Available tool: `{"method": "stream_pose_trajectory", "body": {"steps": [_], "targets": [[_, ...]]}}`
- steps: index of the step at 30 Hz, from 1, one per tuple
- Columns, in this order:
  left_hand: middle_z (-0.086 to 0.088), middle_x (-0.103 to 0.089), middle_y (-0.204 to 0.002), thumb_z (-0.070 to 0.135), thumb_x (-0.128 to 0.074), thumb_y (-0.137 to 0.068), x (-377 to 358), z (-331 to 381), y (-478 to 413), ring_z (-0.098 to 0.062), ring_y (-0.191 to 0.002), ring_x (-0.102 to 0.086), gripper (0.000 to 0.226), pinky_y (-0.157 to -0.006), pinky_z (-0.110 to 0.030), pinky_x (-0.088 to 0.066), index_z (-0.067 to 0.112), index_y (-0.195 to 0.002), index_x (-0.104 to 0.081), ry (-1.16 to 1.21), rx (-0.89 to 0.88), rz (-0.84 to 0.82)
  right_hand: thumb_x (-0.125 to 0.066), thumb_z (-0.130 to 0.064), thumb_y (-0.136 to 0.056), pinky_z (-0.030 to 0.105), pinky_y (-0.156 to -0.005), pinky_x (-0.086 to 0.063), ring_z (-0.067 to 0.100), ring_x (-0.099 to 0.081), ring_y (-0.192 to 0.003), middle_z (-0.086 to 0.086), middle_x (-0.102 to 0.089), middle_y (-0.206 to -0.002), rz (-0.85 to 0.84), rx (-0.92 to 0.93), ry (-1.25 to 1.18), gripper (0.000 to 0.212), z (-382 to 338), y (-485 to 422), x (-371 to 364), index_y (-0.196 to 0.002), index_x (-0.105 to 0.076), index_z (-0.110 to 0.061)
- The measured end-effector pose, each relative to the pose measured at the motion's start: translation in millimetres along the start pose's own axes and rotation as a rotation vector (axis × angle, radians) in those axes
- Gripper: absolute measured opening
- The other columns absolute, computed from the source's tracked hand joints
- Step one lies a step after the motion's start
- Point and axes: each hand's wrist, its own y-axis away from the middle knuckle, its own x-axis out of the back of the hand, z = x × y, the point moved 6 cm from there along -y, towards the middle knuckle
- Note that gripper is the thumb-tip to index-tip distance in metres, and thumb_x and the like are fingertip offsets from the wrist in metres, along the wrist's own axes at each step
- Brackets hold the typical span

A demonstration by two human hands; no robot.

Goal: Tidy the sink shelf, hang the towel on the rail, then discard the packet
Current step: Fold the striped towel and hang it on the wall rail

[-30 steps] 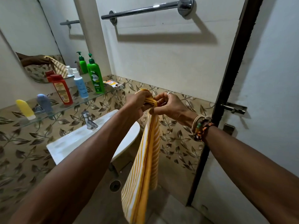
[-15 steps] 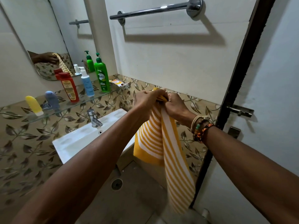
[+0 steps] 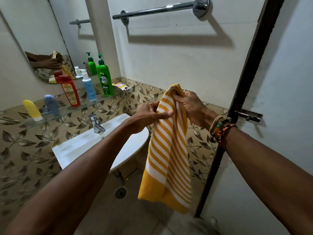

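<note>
A yellow and white striped towel [image 3: 169, 153] hangs down in front of me, folded lengthwise. My left hand [image 3: 150, 114] pinches its left edge near the top. My right hand [image 3: 191, 104] grips the top corner a little higher. The chrome towel rail [image 3: 157, 10] is on the wall well above both hands, bare. A glass shelf [image 3: 94, 103] over the sink carries a red bottle [image 3: 70, 90], a blue spray bottle [image 3: 88, 86] and a green pump bottle [image 3: 104, 78] upright. An orange packet [image 3: 120, 86] lies at the shelf's right end.
A yellow tube [image 3: 32, 110] and a blue tube [image 3: 51, 103] stand at the shelf's left. Below are a white sink [image 3: 81, 146] with a tap [image 3: 95, 123]. A mirror [image 3: 42, 39] is at left, a dark door frame [image 3: 245, 82] with a latch [image 3: 249, 114] at right, a floor drain [image 3: 120, 192] below.
My hands have drawn slightly apart along the towel's top edge, the right rising above the left. The towel has opened from a narrow bunch into a wider hanging fold.
</note>
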Motion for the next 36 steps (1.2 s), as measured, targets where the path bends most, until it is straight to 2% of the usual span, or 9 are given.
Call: {"method": "stream_pose_trajectory", "body": {"steps": [5,9,11,15,20,24,28,31,36], "targets": [[0.005,-0.076,-0.102,0.043,-0.082,-0.061,19,-19,14,-0.013,-0.096,-0.072,0.041,-0.076,-0.022,-0.058,0.022,-0.096,-0.075,-0.143,0.133,-0.047,-0.056,-0.021,-0.099,0.027,-0.066,-0.058,0.013,-0.064,-0.073,0.0,-0.066,-0.08,0.257,0.071,-0.021,0.018,-6,-3,28,-0.082,-0.063,-0.016],[0.008,-0.075,-0.103,0.046,-0.082,-0.058,49,-48,35,-0.01,-0.097,-0.07,0.046,-0.086,-0.027,-0.055,0.027,-0.098,-0.074,-0.283,0.32,-0.102,-0.057,-0.024,-0.098,0.021,-0.069,-0.057,0.013,-0.065,-0.084,-0.003,-0.069,-0.089,0.322,0.124,0.105,0.015,-5,-4,48,-0.086,-0.066,-0.022],[0.007,-0.073,-0.101,0.042,-0.082,-0.064,69,-55,44,-0.012,-0.095,-0.068,0.037,-0.081,-0.026,-0.053,0.026,-0.096,-0.073,-0.428,0.378,-0.059,-0.057,-0.027,-0.098,0.023,-0.072,-0.056,0.015,-0.066,-0.09,-0.002,-0.07,-0.093,0.351,0.131,0.185,0.013,0,-5,56,-0.09,-0.067,-0.023],[-0.008,-0.068,-0.1,0.025,-0.072,-0.086,109,-53,53,-0.026,-0.092,-0.065,0.018,-0.072,-0.031,-0.054,0.01,-0.095,-0.069,-0.634,0.274,0.248,-0.058,-0.049,-0.094,0.037,-0.071,-0.053,0.018,-0.061,-0.079,0.002,-0.066,-0.083,0.458,0.087,0.413,0.041,11,-3,74,-0.089,-0.067,-0.009],[-0.005,-0.058,-0.087,0.024,-0.067,-0.091,120,-21,54,-0.019,-0.072,-0.052,0.011,-0.053,-0.027,-0.036,0.016,-0.097,-0.071,-0.962,0.071,0.704,-0.055,-0.053,-0.094,0.026,-0.052,-0.039,0.013,-0.055,-0.062,-0.002,-0.061,-0.069,0.547,0.142,0.7,0.043,9,5,81,-0.07,-0.057,-0.017],[-0.01,-0.055,-0.094,0.015,-0.064,-0.092,122,5,53,-0.022,-0.08,-0.046,0.016,-0.06,-0.032,-0.034,0.013,-0.106,-0.07,-1.022,-0.063,0.862,-0.051,-0.054,-0.096,0.025,-0.048,-0.03,0.012,-0.051,-0.054,-0.004,-0.055,-0.061,0.624,0.192,0.876,0.047,3,13,88,-0.071,-0.056,-0.014],[-0.016,-0.064,-0.101,0.016,-0.064,-0.092,122,24,53,-0.025,-0.082,-0.053,0.021,-0.063,-0.034,-0.038,0.009,-0.111,-0.069,-1.038,-0.133,0.919,-0.053,-0.048,-0.097,0.029,-0.057,-0.037,0.028,-0.063,-0.071,0.011,-0.067,-0.079,0.72,0.165,0.983,0.045,4,20,100,-0.085,-0.066,-0.006],[-0.017,-0.067,-0.109,0.017,-0.062,-0.093,124,30,51,-0.032,-0.094,-0.06,0.024,-0.073,-0.04,-0.048,0.009,-0.115,-0.067,-1.042,-0.124,0.882,-0.056,-0.046,-0.096,0.03,-0.061,-0.039,0.027,-0.064,-0.077,0.013,-0.067,-0.088,0.772,0.134,0.933,0.044,1,23,107,-0.09,-0.066,-0.003],[-0.018,-0.065,-0.109,0.015,-0.059,-0.095,127,36,48,-0.033,-0.094,-0.059,0.022,-0.074,-0.044,-0.05,0.007,-0.115,-0.063,-1.018,-0.073,0.85,-0.06,-0.05,-0.092,0.024,-0.04,-0.046,0.018,-0.068,-0.048,0.006,-0.071,-0.065,0.683,0.033,0.384,0.034,11,20,113,-0.101,-0.064,-0.017]]}}
